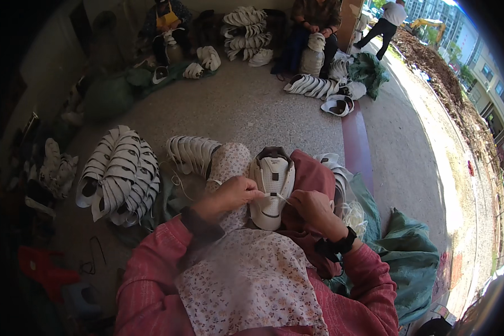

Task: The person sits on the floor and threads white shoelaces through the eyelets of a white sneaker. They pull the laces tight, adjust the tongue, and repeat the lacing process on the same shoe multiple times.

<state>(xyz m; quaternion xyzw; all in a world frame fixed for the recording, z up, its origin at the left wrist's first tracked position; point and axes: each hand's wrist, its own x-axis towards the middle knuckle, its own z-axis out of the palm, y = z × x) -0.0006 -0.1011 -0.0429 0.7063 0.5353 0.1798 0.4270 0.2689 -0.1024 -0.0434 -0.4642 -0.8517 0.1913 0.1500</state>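
A white shoe upper (273, 171) with a dark collar lies across my lap between my knees, its rounded toe toward me. A thin white shoelace (281, 197) runs across it near the toe end. My left hand (236, 194) is closed at the upper's left edge, thumb and forefinger pinching the lace. On the other side my right hand (312, 208) pinches the lace, fingers closed just right of the upper. A floral apron (252, 280) covers my lap. Bunched white laces (354, 218) hang beside my right wrist.
Stacked white uppers (120, 173) stand on the floor at my left, with another row (190, 152) by my left knee. Green sacking (406, 252) lies at my right. Two seated people handle uppers farther off, beside more stacks (246, 33). A red stool (47, 271) is at lower left.
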